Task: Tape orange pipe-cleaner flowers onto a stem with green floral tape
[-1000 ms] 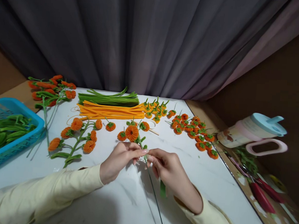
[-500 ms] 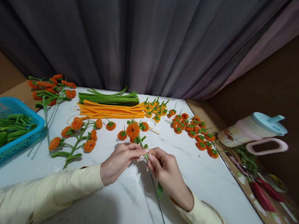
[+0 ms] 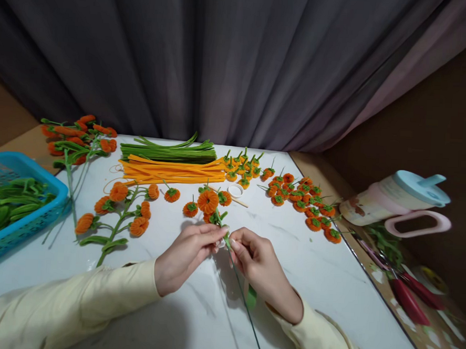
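My left hand [image 3: 191,251] pinches the green stem [image 3: 220,224] just below a cluster of orange fuzzy flowers [image 3: 207,201]. Close beside it on the right, my right hand [image 3: 257,260] has thumb and forefinger closed on green tape at the stem. A strip of the tape [image 3: 251,297] hangs under my right hand. From between the hands a thin dark wire [image 3: 248,315] runs down toward the bottom edge. Left of my hands lies a finished-looking spray [image 3: 117,230] with orange blooms and green leaves.
Green stems [image 3: 169,152] and orange strips [image 3: 174,170] lie at the back, beside small flower heads [image 3: 243,167] and orange heads [image 3: 298,194]. A blue basket [image 3: 60,201] stands left; a cup [image 3: 397,200] and red-handled pliers [image 3: 409,301] lie right.
My hands have moved slightly apart at the stem, the left fingertips shifting a little left. The tape strip hangs slightly farther right. The flowers on the table stay in place.
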A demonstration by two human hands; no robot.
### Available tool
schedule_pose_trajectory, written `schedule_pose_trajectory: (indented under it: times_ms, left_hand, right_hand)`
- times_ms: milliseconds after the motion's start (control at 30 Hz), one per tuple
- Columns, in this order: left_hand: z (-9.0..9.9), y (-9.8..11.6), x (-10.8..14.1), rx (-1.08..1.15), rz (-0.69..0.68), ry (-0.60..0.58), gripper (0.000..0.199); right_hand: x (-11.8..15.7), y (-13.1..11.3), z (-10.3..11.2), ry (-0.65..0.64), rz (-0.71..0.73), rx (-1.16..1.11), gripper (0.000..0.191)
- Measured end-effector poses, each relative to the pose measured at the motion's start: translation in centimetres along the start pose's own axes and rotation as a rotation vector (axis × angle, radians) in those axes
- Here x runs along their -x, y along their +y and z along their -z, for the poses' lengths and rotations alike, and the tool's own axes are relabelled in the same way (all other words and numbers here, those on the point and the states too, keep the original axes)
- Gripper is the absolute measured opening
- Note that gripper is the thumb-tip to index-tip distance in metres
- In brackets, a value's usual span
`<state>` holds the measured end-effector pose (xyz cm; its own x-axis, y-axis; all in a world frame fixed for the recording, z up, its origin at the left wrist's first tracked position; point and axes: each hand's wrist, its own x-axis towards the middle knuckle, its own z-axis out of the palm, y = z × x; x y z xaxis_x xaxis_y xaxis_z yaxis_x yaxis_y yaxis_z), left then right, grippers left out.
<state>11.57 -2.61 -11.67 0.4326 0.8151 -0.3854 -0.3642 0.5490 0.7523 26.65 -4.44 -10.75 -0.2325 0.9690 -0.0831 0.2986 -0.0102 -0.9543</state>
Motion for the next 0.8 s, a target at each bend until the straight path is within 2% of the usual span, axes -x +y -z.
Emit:
schedule_pose_trajectory:
  times_ms: [167,267,533,633,800]
  left_hand:
    - [0.0,0.4,0.2,-0.052,0.007,-0.074,0.025]
    - [-0.1,0.7,0.4,-0.074,0.037,-0.097,0.028]
    - [-0.6,0.8,1.1,-0.15,0.011,-0.046,0.028]
    - [-0.7,0.8,1.3,-0.198,-0.025,-0.047,0.026]
    - [-1.0,0.7,1.8,-0.163,-0.004,-0.122,0.025]
  right_hand:
    - [0.1,-0.2,0.5,-0.051,0.035,-0.019,0.026]
    - [0.0,-0.3,0.8,-0.093,0.025,-0.13,0.026]
    - [-0.6,1.2,0.8,-0.426,-0.242,-0.829,0.025]
    - [-0.7,1.9,0.6,-0.558,-0.316,-0.985,0.02]
    - [-0.7,2.3,0.2,-0.751,-0.31,-1.093,0.015]
